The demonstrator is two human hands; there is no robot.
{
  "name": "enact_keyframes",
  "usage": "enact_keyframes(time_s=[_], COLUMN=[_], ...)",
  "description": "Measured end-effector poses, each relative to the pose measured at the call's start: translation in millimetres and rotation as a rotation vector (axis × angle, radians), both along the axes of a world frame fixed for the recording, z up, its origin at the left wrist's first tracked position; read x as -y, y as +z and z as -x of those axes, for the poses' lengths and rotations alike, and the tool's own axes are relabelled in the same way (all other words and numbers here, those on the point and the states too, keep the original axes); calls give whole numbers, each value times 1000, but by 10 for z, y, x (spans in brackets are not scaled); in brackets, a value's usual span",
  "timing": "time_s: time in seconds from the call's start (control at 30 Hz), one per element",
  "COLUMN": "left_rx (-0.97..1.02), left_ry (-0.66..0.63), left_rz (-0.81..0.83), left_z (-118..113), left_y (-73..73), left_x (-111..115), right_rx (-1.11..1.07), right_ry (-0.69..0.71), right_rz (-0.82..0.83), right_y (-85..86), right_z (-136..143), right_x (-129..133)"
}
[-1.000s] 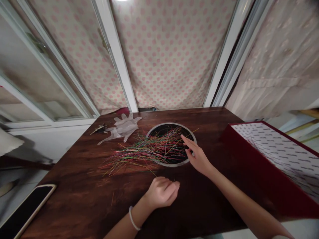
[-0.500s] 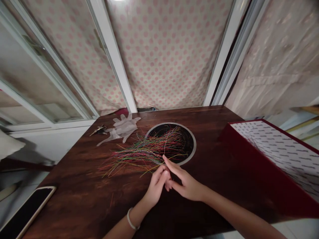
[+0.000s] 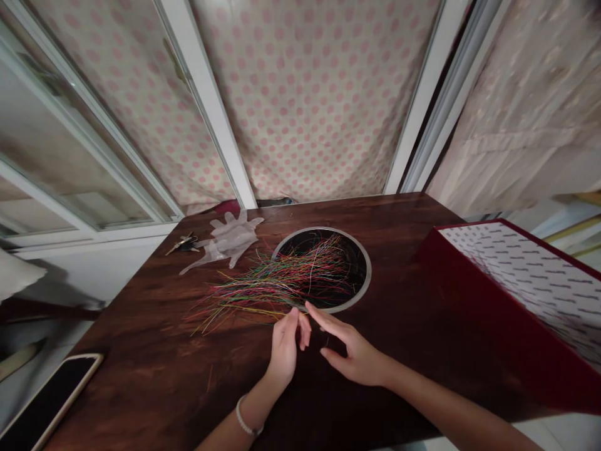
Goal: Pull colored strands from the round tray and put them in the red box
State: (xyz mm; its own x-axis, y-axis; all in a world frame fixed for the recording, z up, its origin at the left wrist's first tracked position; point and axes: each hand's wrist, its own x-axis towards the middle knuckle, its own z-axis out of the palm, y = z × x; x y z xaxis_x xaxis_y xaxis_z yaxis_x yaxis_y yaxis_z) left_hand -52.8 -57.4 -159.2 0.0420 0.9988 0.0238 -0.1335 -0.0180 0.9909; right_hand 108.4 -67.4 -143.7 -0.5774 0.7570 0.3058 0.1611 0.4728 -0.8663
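A loose bundle of thin coloured wires [image 3: 277, 282] lies across the table and over a round black plate-like inset [image 3: 359, 275] with a pale rim. My left hand [image 3: 284, 344], wearing a pale beaded bracelet [image 3: 245, 416], is at the near edge of the bundle. Its thumb and forefinger are pinched where a yellow wire [image 3: 263, 311] runs to the fingertips; the exact grip is hard to see. Just to the right, my right hand [image 3: 359, 354] has its thumb and forefinger spread apart, with nothing visible held. Its forefinger points at the bundle's near side, by the inset's rim.
A clear plastic glove [image 3: 230, 239] and some keys [image 3: 183, 244] lie at the back left of the dark wooden table [image 3: 154, 351]. A phone [image 3: 51, 401] rests at the left front edge. On the right stands a large red box [image 3: 469, 294] with white patterned lining.
My hands have drawn apart, the left moving slightly leftward. The right thumb and forefinger have opened wider. A yellow wire that slanted behind the fingers now lies along the bundle's near edge.
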Motion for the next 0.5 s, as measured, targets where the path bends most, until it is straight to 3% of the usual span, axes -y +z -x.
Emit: enact_keyframes(time_s=[0.2, 0.5], left_rx=[31, 44], left_ry=[120, 170], left_rz=[14, 43], left_z=[24, 40], left_y=[-33, -71], left_x=[-21, -33], right_rx=[-204, -529], right_ry=[-205, -431], right_rz=[121, 336], right_y=[-82, -92], right_z=[-52, -20], right_x=[-52, -97])
